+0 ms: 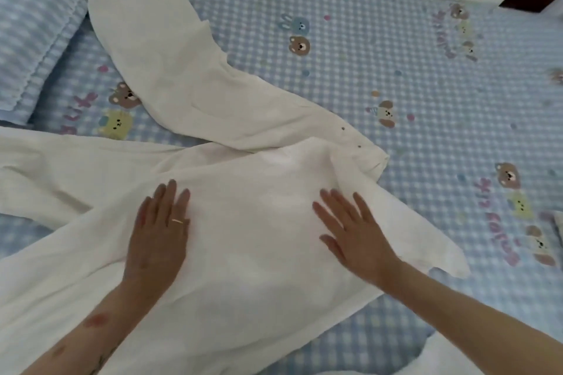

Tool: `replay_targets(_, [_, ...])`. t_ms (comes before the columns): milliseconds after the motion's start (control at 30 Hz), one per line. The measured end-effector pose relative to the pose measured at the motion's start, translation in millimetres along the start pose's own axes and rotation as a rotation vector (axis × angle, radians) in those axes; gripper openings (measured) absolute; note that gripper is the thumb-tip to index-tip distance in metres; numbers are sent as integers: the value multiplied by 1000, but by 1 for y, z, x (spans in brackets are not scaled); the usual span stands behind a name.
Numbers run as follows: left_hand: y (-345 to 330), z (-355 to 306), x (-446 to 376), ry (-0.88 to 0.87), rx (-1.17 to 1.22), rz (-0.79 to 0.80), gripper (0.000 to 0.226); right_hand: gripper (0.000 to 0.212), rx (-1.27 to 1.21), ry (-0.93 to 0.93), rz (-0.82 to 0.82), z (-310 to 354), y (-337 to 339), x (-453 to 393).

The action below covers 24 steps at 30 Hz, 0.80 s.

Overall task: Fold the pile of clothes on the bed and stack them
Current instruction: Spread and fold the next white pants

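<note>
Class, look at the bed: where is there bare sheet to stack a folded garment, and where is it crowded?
Bare sheet lies on the far right, between the long white sleeve and the wall. The near middle and left are crowded: the white garment spreads there under the left hand and right hand.

I saw both hands, left hand (158,231) and right hand (353,231), flat on the white cotton garment (253,222). It lay on the blue checked bedsheet (396,49), a pillow (33,24) behind left.
</note>
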State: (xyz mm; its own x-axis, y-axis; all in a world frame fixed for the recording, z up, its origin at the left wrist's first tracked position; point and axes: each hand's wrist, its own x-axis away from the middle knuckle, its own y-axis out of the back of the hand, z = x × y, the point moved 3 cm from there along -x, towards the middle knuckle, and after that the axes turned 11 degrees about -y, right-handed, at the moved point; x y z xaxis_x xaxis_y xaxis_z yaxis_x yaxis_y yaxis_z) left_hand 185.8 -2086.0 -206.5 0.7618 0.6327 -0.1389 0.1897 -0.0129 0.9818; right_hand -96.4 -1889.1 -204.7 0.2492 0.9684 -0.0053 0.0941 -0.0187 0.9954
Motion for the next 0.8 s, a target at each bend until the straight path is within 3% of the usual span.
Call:
replay_targets(67, [-16, -33, 13, -116, 39, 142, 57, 49, 209, 323, 158, -14, -24, 45])
replay_targets(100, [-24, -41, 17, -105, 45, 209, 64, 46, 328, 359, 201, -35, -26, 46])
replay_targets(200, [-31, -60, 22, 24, 15, 261, 55, 48, 551, -10, 276, -116, -11, 9])
replay_targets(267, [-29, -94, 36, 11, 41, 206, 54, 53, 436, -385, 273, -155, 3, 6])
replay_targets(333, [-24, -149, 69, -131, 120, 145, 55, 58, 185, -585, 177, -149, 17, 32])
replay_targets(433, [-21, -237, 152, -396, 237, 175, 48, 54, -218, -411, 138, -87, 23, 129])
replay_targets(467, [-22, -260, 181, -446, 267, 215, 45, 50, -328, -314, 231, -62, 21, 164])
replay_targets(533, [-23, -301, 236, -528, 271, 274, 33, 54, -356, -160, 566, -36, 16, 222])
replay_targets(600, [-19, -329, 282, -531, 237, 361, 31, 53, -292, -173, 718, -35, 6, 251])
replay_targets(667, [-15, -347, 315, -477, 247, 480, 30, 33, -331, -250, 599, -41, 14, 251])
replay_targets(733, [-6, -360, 341, -415, 270, 546, 33, 13, -369, -357, 377, -56, 34, 259])
replay_targets(800, [1, -368, 357, -357, 326, 534, 36, 15, -328, -501, 278, -81, 55, 278])
